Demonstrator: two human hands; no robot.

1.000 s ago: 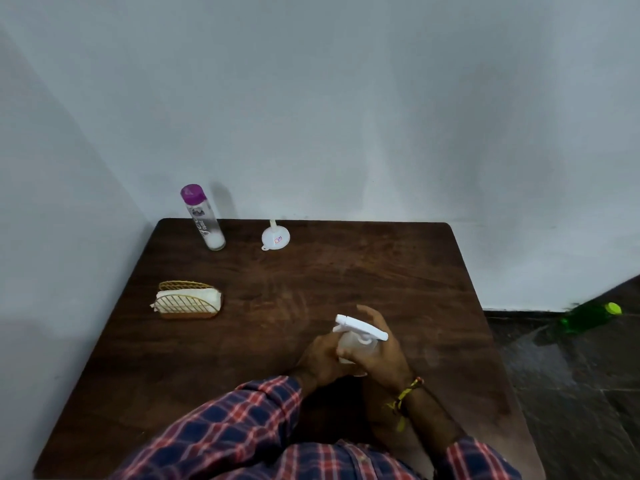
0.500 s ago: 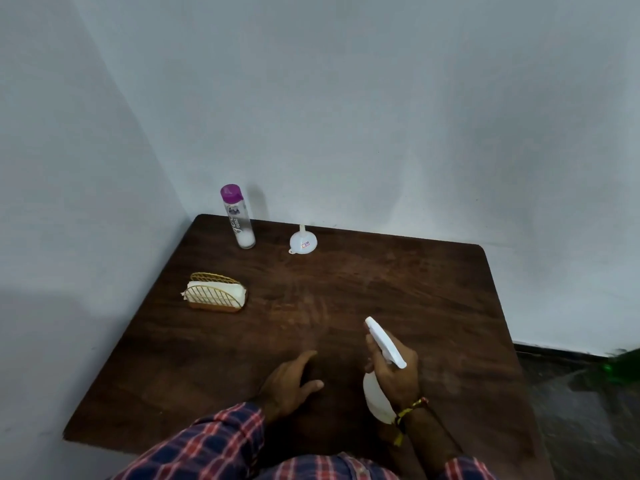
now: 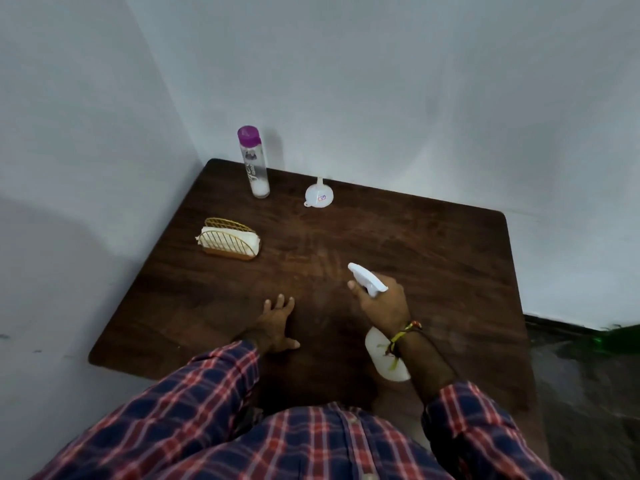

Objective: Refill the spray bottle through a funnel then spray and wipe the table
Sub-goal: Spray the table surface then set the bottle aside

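Note:
My right hand [image 3: 382,306] grips the neck of a white spray bottle [image 3: 369,280] above the dark wooden table [image 3: 415,258], nozzle pointing away to the upper left, its pale body [image 3: 384,358] hanging below my wrist. My left hand [image 3: 275,322] rests flat on the table with fingers spread, to the left of the bottle. A small white funnel [image 3: 318,195] sits upside down near the table's far edge. A clear bottle with a purple cap [image 3: 253,162] stands upright at the far left corner. A gold wire holder with a white folded cloth [image 3: 229,243] sits at the left.
The table stands in a corner, with white walls at its left and far sides. Dark floor lies to the right, where a blurred green object [image 3: 616,336] shows at the frame edge.
My left hand let go of the spray bottle and settled flat on the table. My right hand lifted and tilted the bottle, nozzle now pointing away. The camera turned left.

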